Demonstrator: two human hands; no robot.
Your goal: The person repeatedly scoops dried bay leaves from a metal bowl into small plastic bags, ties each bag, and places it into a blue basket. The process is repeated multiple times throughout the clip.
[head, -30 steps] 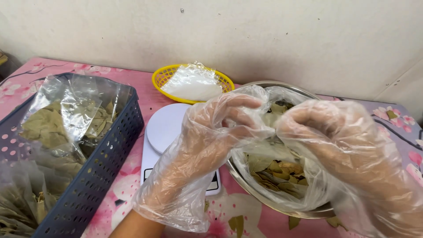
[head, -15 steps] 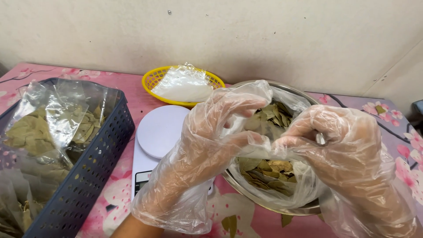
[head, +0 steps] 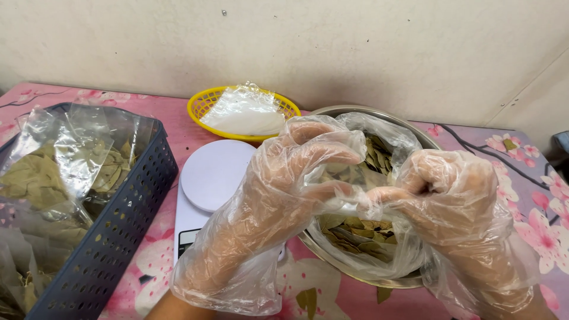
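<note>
Both gloved hands pinch the clear bag (head: 379,237) of dried leaves over the steel bowl (head: 332,112): left hand (head: 308,172) half-curled, right hand (head: 450,189) fisted. Slippery gloves, so leaves could spill toward the table's front edge.

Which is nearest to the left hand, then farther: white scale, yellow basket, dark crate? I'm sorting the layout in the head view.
From the left hand:
1. White scale, right beside it, partly under the wrist.
2. Yellow basket, behind, by the wall.
3. Dark crate, far left.
</note>
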